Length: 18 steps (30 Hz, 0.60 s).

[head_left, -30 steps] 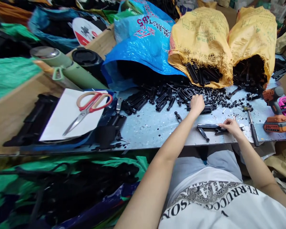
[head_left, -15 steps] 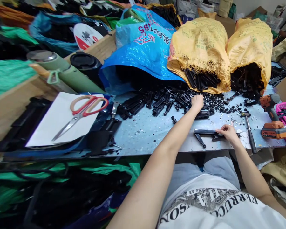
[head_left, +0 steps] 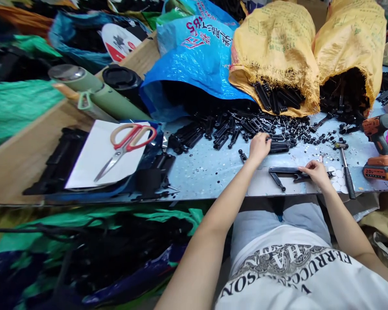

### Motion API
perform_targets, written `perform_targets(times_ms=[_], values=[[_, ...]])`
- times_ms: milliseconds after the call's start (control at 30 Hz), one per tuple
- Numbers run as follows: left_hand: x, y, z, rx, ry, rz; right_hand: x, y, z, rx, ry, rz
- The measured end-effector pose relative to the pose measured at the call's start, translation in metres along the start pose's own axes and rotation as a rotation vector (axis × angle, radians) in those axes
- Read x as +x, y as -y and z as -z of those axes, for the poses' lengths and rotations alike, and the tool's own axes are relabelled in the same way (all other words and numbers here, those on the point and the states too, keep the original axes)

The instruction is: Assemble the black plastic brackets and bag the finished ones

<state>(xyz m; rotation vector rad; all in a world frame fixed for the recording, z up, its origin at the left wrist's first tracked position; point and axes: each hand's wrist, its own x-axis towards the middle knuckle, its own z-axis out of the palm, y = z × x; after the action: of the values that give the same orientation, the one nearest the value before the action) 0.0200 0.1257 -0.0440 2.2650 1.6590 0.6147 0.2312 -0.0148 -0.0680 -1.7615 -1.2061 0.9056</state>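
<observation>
My right hand [head_left: 317,173] pinches a long black hinged plastic arm [head_left: 286,169] lying near the table's front edge. A shorter black link [head_left: 278,180] hangs off the arm's left end at an angle. Farther back, my left hand [head_left: 259,148] has its fingers drawn together beside a stack of black bars [head_left: 280,147]; whatever they hold is hidden or too small to make out. Small metal pins [head_left: 292,129] and black caps lie scattered behind that stack. A heap of black links [head_left: 224,129] spreads to the left of them.
Behind the heap lie a blue sack [head_left: 197,82] and two yellow sacks [head_left: 274,47] with black parts at their mouths. A hammer [head_left: 346,172] and a cordless drill [head_left: 380,150] are on the right. Red-handled scissors [head_left: 126,146] rest on white paper at the left.
My left hand has drawn back from the pin pile toward me, to the left of the stacked bars. My right hand still pinches the black arm. The camera view has shifted.
</observation>
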Motion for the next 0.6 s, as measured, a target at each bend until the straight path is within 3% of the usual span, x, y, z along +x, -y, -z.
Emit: perform_targets(times_ms=[167, 267, 467, 600], values=[[0.046, -0.055, -0.015, 0.165, 0.243, -0.091, 0.0, 0.001, 0.0, -0.012, -0.008, 0.009], [0.065, -0.072, -0.024, 0.205, 0.348, -0.093, 0.0, 0.001, 0.0, -0.006, -0.005, 0.008], [0.072, -0.062, -0.026, 0.2, 0.37, -0.061, 0.0, 0.0, 0.0, -0.015, -0.014, -0.003], [0.065, -0.045, -0.012, 0.199, 0.289, 0.013, -0.001, 0.002, 0.0, -0.024, -0.008, -0.004]])
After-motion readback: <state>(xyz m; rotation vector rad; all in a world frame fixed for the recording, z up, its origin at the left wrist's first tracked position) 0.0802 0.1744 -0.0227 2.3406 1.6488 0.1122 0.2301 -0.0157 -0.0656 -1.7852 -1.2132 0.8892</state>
